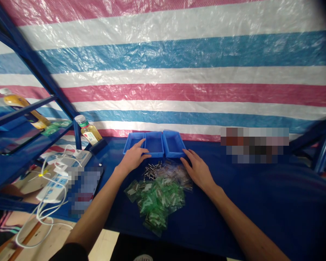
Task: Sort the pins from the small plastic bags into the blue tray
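Three small blue plastic bins stand side by side at the back of the table: a left bin (126,144), a middle bin (154,144) and a right bin (174,143). My left hand (132,158), fingers apart, reaches over the front of the left and middle bins. At the right bin's front right corner is my right hand (199,168), its fingers spread and nothing in it. Between my forearms lie loose metal pins or screws (151,171), clear small bags (174,172) and a heap of green-tinted small bags (159,197) with small parts inside.
Left of my arm are a phone-like dark slab (98,177), partly blurred out, white power strips (54,186) with tangled cables, and a drink bottle (89,131). Another bottle (25,107) lies tilted on the side shelf. A pixelated patch hides something at the right back. Striped sheeting (179,54) hangs behind.
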`<state>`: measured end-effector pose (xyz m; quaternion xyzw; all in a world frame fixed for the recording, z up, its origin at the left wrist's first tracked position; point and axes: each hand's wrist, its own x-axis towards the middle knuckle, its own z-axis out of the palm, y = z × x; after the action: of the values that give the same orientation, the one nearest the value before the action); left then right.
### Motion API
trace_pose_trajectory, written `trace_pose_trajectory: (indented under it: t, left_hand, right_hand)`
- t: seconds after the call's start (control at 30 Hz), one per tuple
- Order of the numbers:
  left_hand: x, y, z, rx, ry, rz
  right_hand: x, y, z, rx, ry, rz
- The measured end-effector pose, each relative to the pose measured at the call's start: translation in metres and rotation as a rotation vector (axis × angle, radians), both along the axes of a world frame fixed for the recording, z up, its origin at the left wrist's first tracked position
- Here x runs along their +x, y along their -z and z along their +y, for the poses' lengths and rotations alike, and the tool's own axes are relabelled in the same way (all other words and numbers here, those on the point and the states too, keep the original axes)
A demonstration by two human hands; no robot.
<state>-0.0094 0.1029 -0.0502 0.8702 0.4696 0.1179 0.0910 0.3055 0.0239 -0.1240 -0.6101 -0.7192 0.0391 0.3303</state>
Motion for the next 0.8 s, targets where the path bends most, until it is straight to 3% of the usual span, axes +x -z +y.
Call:
trace_pose_trajectory:
  t: [0.13,0.33,0.8]
  left_hand:
    - [-0.003,0.002,0.003,0.034,0.035,-0.038]
    - [-0.003,0.004,0.007,0.071,0.091,-0.128]
    - [0.007,0.011,0.01,0.099,0.079,-0.214]
  right_hand:
    - [-0.003,-0.002,0.0,0.067,-0.011,-0.04]
    - [-0.006,-0.01,0.001,0.083,0.097,-0.131]
    - [-0.012,-0.014,0.004,0.098,0.114,-0.215]
